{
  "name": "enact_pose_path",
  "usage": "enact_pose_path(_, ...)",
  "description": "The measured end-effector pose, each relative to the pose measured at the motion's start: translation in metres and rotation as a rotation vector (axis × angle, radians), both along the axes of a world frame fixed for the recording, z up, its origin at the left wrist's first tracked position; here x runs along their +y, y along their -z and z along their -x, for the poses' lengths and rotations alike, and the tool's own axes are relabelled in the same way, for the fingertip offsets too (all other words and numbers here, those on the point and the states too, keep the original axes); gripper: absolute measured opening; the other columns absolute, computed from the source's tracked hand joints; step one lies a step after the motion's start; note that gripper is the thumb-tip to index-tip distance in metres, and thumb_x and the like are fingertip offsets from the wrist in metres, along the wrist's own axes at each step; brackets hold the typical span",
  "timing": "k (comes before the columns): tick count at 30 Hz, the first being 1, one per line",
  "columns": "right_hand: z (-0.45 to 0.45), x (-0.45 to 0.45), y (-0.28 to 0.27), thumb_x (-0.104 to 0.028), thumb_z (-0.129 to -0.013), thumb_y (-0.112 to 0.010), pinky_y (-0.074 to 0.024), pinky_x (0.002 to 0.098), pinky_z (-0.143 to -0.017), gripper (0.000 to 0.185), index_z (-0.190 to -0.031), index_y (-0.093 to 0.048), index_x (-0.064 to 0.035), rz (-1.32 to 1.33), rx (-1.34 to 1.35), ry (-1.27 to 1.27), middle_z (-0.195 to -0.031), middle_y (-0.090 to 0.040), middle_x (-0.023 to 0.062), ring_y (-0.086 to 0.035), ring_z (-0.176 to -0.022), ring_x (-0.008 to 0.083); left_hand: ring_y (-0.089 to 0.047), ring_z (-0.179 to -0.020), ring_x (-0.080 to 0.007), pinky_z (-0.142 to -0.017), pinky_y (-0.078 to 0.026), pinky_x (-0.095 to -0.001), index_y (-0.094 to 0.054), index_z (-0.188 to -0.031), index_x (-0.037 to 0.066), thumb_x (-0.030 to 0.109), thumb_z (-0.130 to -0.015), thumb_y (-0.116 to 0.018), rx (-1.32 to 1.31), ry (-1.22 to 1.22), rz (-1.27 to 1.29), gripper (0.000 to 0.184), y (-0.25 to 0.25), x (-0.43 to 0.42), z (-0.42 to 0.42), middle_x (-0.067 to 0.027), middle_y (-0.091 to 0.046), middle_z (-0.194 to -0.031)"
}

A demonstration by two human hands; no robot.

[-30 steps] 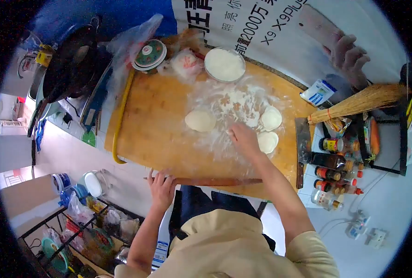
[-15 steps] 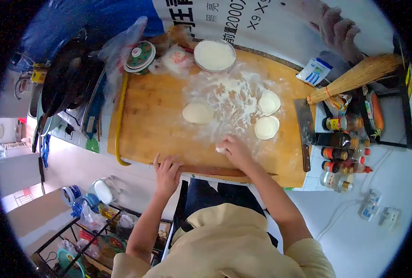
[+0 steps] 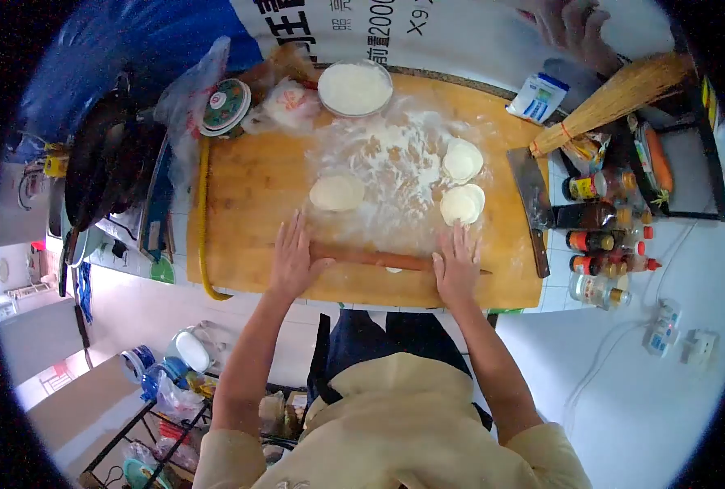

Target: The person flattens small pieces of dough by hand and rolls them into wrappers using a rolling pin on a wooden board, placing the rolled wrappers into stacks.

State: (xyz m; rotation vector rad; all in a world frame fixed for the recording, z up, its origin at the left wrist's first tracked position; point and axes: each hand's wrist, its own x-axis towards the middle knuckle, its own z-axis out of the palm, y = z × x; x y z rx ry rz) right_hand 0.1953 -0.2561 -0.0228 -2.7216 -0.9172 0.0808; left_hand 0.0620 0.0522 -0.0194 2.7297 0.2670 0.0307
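Note:
A wooden rolling pin (image 3: 371,257) lies crosswise near the front of the floury wooden board (image 3: 244,187). My left hand (image 3: 292,259) rests flat on its left part with the fingers stretched forward. Over its right part lies my right hand (image 3: 458,265), also flat and outstretched. Beneath the pin, a small white bit of dough (image 3: 393,270) peeks out, mostly hidden. Beyond my left hand sits a round of dough (image 3: 337,193). Two more flattened rounds, one nearer (image 3: 462,204) and one farther (image 3: 463,160), are beyond my right hand.
A bowl of flour (image 3: 355,88), a plastic bag (image 3: 287,106) and a green-lidded tin (image 3: 226,106) stand along the back. A cleaver (image 3: 529,204) lies on the board's right edge, beside a straw brush (image 3: 615,102) and several bottles (image 3: 586,216). Dark pans (image 3: 102,163) are at left.
My right hand has let go of the dough bit and moved right onto the pin. The pin has moved forward over the dough. My left hand has moved forward with it.

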Motion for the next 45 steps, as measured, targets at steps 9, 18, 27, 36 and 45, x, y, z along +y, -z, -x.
enact_pose_path(9,-0.011,0.010,0.001,-0.029,-0.091,-0.053,-0.0135,0.0528,-0.114,0.062,-0.144,-0.031,-0.0068,-0.004,-0.009,0.002,-0.150,-0.027,0.0177,-0.024,-0.139,0.0350,-0.022,-0.141,-0.0314,-0.115,-0.015,-0.0500,-0.019,-0.146,0.001,0.042,-0.080,-0.065,-0.001,0.081,-0.100,0.090,0.022,0.018,-0.016,-0.0184,-0.026,-0.151)
enact_pose_path(18,-0.012,-0.002,0.004,-0.030,-0.081,-0.067,-0.0178,0.0505,-0.113,0.081,-0.146,-0.026,-0.0032,-0.063,-0.006,-0.102,-0.150,-0.030,0.0165,-0.030,-0.137,0.0342,-0.019,-0.143,-0.0308,-0.117,-0.010,-0.0475,-0.018,-0.147,0.000,0.049,-0.085,-0.057,0.127,0.105,-0.100,0.088,0.034,0.026,-0.005,-0.0182,-0.024,-0.152)
enact_pose_path(27,0.008,-0.015,0.001,-0.023,-0.080,-0.066,-0.0239,0.0507,-0.111,0.080,-0.145,-0.026,-0.0009,-0.023,0.129,-0.174,-0.149,-0.030,0.0182,-0.032,-0.137,0.0332,-0.020,-0.142,-0.0345,-0.114,-0.015,-0.0523,-0.019,-0.146,-0.001,0.045,-0.079,-0.063,0.104,0.140,-0.115,0.092,0.030,0.023,0.023,-0.0203,-0.022,-0.152)
enact_pose_path(36,0.006,-0.026,-0.008,-0.044,-0.087,-0.054,-0.0174,0.0460,-0.115,0.071,-0.141,-0.035,-0.0025,0.281,0.175,-0.412,-0.150,-0.031,0.0126,-0.025,-0.140,0.0284,-0.020,-0.141,-0.0350,-0.115,-0.015,-0.0504,-0.019,-0.146,-0.001,0.036,-0.083,-0.062,0.285,0.154,-0.144,0.085,-0.009,0.011,0.039,-0.0202,-0.020,-0.153)
enact_pose_path(45,-0.019,-0.011,0.000,-0.035,-0.084,-0.061,-0.0219,0.0470,-0.113,0.074,-0.142,-0.030,-0.0003,0.155,0.094,-0.372,-0.147,-0.033,0.0196,-0.027,-0.138,0.0345,-0.019,-0.142,-0.0339,-0.116,-0.010,-0.0500,-0.017,-0.147,0.001,0.039,-0.084,-0.060,0.110,0.057,-0.213,0.084,-0.011,0.019,0.011,-0.0178,-0.020,-0.154)
